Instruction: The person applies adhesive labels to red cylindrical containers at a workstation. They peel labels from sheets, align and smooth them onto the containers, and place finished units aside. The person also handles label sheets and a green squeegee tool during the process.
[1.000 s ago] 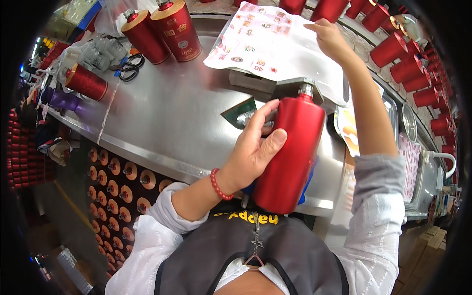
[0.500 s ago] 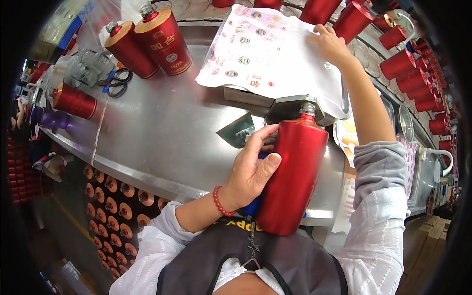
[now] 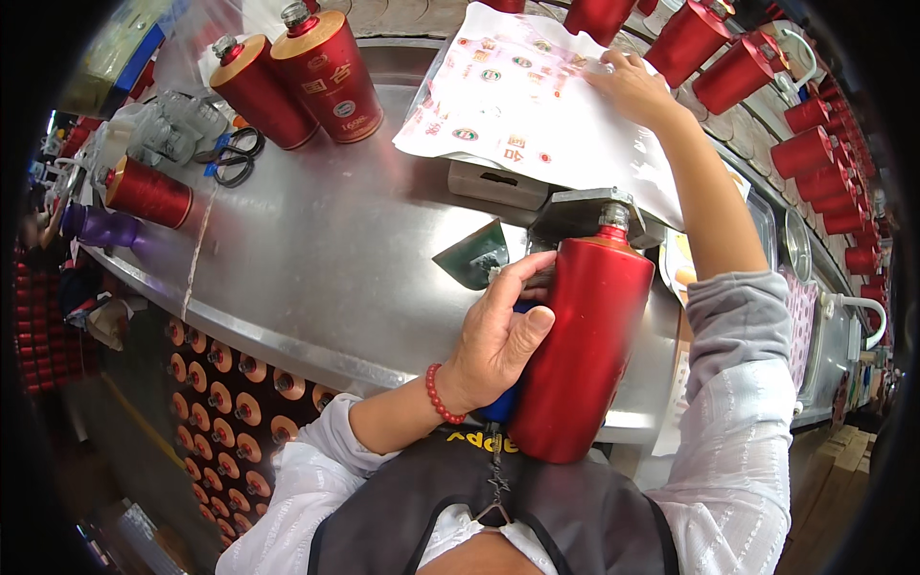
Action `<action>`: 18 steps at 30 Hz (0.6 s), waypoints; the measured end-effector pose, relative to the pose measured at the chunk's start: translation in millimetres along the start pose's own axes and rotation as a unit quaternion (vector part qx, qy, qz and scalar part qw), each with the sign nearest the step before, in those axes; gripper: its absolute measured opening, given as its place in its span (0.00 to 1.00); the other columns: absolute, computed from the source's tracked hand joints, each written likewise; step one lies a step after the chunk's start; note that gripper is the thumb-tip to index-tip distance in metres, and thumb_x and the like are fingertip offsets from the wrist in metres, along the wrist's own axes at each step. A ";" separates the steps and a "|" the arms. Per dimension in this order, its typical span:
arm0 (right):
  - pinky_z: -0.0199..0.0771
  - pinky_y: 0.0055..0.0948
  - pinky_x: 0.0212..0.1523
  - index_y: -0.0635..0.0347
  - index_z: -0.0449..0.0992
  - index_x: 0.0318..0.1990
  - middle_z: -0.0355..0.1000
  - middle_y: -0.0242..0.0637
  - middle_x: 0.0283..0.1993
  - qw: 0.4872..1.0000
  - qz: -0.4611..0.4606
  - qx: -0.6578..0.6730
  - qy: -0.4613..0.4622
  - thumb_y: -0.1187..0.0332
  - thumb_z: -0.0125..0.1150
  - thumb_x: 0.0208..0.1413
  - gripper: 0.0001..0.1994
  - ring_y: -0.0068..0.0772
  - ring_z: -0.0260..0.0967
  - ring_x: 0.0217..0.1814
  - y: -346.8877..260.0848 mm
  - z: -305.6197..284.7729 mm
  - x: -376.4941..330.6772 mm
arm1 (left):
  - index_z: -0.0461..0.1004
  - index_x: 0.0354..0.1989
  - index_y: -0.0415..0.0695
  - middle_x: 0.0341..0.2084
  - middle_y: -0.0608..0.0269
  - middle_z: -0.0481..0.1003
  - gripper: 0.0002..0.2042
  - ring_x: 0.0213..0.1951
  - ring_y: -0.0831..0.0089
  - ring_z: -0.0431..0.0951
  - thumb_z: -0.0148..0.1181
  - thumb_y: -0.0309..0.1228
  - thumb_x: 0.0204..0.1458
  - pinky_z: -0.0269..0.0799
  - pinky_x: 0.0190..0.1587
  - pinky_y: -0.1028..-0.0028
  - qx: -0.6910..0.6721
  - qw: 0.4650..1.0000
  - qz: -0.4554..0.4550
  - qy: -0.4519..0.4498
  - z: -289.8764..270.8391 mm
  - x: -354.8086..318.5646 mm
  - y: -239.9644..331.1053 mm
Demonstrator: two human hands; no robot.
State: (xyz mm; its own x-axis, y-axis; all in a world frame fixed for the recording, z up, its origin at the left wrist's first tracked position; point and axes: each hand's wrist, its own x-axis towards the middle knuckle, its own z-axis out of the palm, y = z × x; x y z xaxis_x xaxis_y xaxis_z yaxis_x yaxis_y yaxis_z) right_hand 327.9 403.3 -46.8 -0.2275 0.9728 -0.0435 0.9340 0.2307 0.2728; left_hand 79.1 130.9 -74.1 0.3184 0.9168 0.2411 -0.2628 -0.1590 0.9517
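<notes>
The left hand (image 3: 494, 340) is half curled around the left side of a red bottle (image 3: 586, 350), its thumb against the near face and its fingertips partly hidden behind; the bottle's glass neck points away from the body and its base reaches past the near table edge, in front of the dark apron (image 3: 450, 498). Up and to the right of that hand, the right hand (image 3: 631, 88) has bent fingers resting on the upper right part of a white printed sheet (image 3: 508, 81); whether they pinch it cannot be told. The sheet's near edge overhangs a grey metal block (image 3: 498, 184), and its right side meets the right forearm. Just ahead of the left hand lies a dark green piece (image 3: 471, 257). A broad stretch of steel table (image 3: 326, 230) runs from the left hand out to scissors (image 3: 238, 158) and two gold-topped bottles (image 3: 326, 77), farther left and ahead. Below and left of the left wrist, past the curved table edge, stand rows of bottles (image 3: 225, 422). More red bottles (image 3: 690, 43) stand close beyond the right hand, narrowing the room on that side.
</notes>
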 end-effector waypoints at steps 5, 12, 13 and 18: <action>0.62 0.55 0.62 0.34 0.75 0.59 0.57 0.33 0.69 0.999 0.006 -0.041 0.003 0.84 0.52 0.52 0.31 0.39 0.52 0.72 40.7 0.6 -53.7 | 0.52 0.67 0.31 0.60 0.48 0.64 0.33 0.58 0.65 0.67 0.46 0.48 0.66 0.62 0.62 0.65 -0.017 0.998 -0.044 -0.042 -3.4 -2.5 2.8; 0.69 0.49 0.55 0.47 0.83 0.47 0.71 0.45 0.55 0.970 0.181 0.059 0.148 0.58 0.58 0.57 0.15 0.46 0.66 0.61 98.9 30.0 -80.0 | 0.52 0.67 0.32 0.60 0.47 0.64 0.33 0.59 0.64 0.67 0.46 0.48 0.66 0.61 0.62 0.65 -0.011 0.998 -0.040 -0.038 1.8 -1.9 6.9; 0.70 0.46 0.55 0.50 0.83 0.47 0.74 0.47 0.51 0.950 0.246 0.082 0.176 0.53 0.59 0.56 0.17 0.48 0.69 0.58 101.7 37.7 -74.7 | 0.52 0.67 0.32 0.60 0.47 0.64 0.32 0.59 0.64 0.67 0.46 0.48 0.66 0.61 0.62 0.65 -0.008 0.998 -0.038 -0.043 2.0 -1.7 6.4; 0.72 0.39 0.46 0.58 0.84 0.35 0.79 0.47 0.36 0.910 0.318 0.259 0.062 0.45 0.63 0.47 0.23 0.43 0.77 0.43 101.5 49.6 -53.7 | 0.52 0.67 0.32 0.59 0.46 0.64 0.32 0.59 0.63 0.67 0.45 0.48 0.66 0.62 0.62 0.65 0.012 0.999 -0.018 -0.042 -0.4 -2.9 2.0</action>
State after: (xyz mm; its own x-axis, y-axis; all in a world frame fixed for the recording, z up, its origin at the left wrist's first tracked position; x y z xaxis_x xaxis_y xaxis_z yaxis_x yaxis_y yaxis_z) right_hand 448.6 375.6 -64.5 0.4059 0.9101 0.0828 0.8847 -0.3686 -0.2853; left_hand 77.3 128.0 -73.0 0.4026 0.8886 0.2200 -0.2275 -0.1356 0.9643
